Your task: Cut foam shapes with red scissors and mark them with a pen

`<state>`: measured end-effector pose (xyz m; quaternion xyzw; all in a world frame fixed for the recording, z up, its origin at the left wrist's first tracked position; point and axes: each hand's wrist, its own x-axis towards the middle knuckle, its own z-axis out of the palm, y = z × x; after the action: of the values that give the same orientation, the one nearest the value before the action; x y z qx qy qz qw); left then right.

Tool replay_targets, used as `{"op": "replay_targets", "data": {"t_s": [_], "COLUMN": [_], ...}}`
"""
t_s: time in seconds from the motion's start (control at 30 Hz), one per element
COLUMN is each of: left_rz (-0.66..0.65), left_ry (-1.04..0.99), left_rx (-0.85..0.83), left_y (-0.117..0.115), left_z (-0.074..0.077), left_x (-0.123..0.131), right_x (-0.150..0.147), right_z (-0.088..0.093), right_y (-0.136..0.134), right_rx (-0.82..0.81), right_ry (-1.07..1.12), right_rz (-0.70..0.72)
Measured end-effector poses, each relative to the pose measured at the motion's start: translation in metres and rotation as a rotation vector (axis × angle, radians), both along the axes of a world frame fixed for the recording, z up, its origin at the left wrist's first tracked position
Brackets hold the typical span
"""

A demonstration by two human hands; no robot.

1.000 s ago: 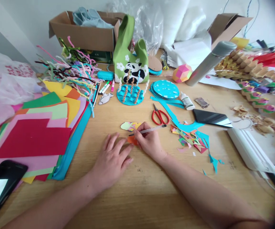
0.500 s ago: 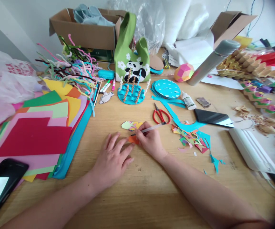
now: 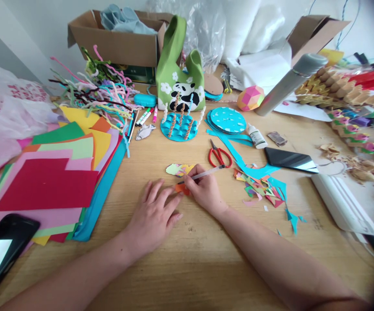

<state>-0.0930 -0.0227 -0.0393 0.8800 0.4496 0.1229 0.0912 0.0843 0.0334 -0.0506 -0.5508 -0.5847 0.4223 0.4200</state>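
My right hand grips a pen with a clear barrel, its tip down on a small orange piece of paper. My left hand lies flat on the table with fingers spread, its fingertips at the lower left edge of the orange paper. Part of that paper is hidden under the fingers. Just beyond it sit small cut paper pieces in pale green, yellow and pink. Red-handled scissors rest behind my right hand.
Coloured paper sheets are stacked at left, beside a phone. Paper scraps, a glue bottle, a dark phone and a white case lie right. A blue disc with twisted stems stands before a green panda bag.
Hardly anything differs. The view has shifted very slightly; both hands, the pen and the orange paper stay in nearly the same place.
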Motion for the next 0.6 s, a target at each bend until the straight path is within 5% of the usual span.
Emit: {"op": "replay_targets", "data": {"t_s": [0.6], "left_rz": [0.001], "left_ry": [-0.015], "left_rx": [0.033], "left_y": [0.0003], "left_z": [0.0006], "left_x": [0.0002], "right_x": [0.0004], "right_z": [0.0016], "right_y": [0.0016], "right_rx": [-0.006], "right_ry": [-0.04], "right_rz": [0.006]}}
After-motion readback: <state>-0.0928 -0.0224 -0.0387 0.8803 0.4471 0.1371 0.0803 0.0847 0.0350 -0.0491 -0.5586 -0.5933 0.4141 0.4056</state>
